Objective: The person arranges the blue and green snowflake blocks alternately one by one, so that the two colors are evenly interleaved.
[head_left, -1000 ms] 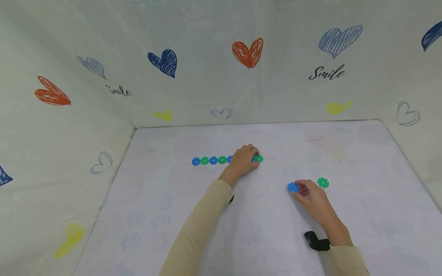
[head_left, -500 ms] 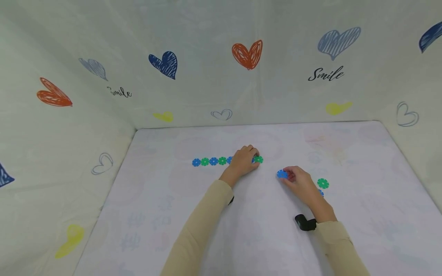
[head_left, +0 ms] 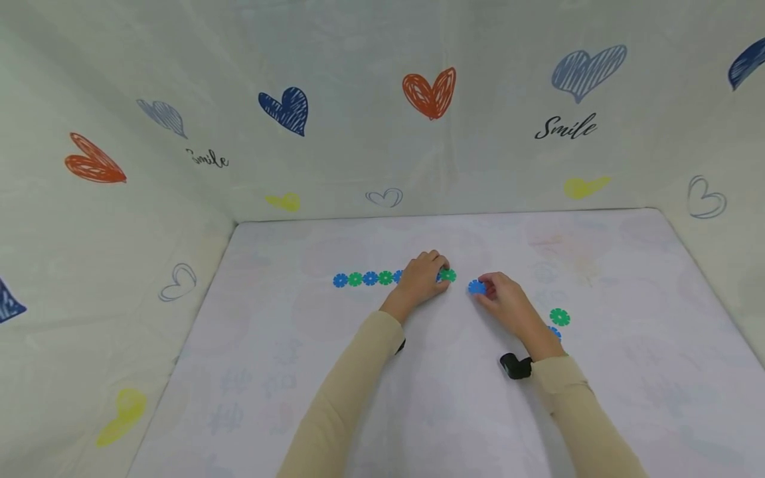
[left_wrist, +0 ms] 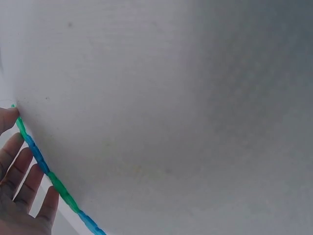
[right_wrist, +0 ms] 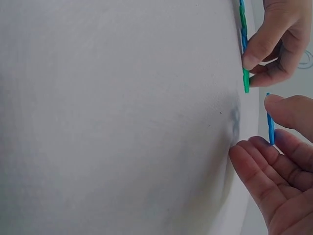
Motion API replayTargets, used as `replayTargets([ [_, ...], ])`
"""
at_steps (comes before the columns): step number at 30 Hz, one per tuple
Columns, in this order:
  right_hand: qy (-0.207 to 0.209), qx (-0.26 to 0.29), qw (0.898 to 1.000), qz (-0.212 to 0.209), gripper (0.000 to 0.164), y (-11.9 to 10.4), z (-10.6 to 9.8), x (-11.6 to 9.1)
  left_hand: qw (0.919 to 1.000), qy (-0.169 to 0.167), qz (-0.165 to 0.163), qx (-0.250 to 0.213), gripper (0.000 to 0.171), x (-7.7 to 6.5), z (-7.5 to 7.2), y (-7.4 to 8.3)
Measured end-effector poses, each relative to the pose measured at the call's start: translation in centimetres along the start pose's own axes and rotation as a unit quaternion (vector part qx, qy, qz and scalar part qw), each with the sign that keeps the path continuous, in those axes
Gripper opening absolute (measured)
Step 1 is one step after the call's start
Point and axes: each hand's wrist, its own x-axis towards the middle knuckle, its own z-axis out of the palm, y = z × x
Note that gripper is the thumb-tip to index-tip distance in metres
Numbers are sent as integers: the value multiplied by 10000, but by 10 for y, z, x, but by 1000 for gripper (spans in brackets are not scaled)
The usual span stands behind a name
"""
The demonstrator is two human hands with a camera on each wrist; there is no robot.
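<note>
A row of notched, snowflake-like plastic discs (head_left: 370,278), alternating blue and green, lies across the white table. My left hand (head_left: 420,277) covers part of that row. Its thumb and a finger pinch the green disc (head_left: 449,274) at the right end, as the right wrist view also shows. In the left wrist view, the fingers (left_wrist: 30,188) lie along the row's edge. Just right of the row, my right hand (head_left: 508,305) pinches a blue disc (head_left: 476,287) by its rim. A gap separates this disc from the green end one (right_wrist: 246,81).
A loose green disc (head_left: 559,317) rests to the right, with a blue disc (head_left: 555,331) close by, partly behind the right wrist. Pale curtains (head_left: 358,153) printed with hearts rise along the table's back and sides.
My right hand has moved up and left with the blue disc, nearer to the row's green end. Another blue disc has come into view behind the right wrist. The left hand stays still.
</note>
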Motion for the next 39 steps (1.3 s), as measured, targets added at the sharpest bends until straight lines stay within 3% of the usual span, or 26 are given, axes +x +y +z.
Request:
replayTargets([
  [15, 37, -137, 9998, -164, 37, -4, 6, 27, 10000, 93, 15, -16, 34, 1, 2, -1],
  [20, 133, -153, 9994, -276, 35, -3, 5, 32, 9999, 148, 52, -50, 32, 2, 4, -2],
  [30, 43, -67, 10000, -35, 34, -2, 7, 39, 9999, 123, 25, -80, 33, 1, 2, 0],
  [39, -25, -140, 9996, -231, 31, 1, 6, 42, 9998, 155, 44, -107, 33, 0, 0, 0],
])
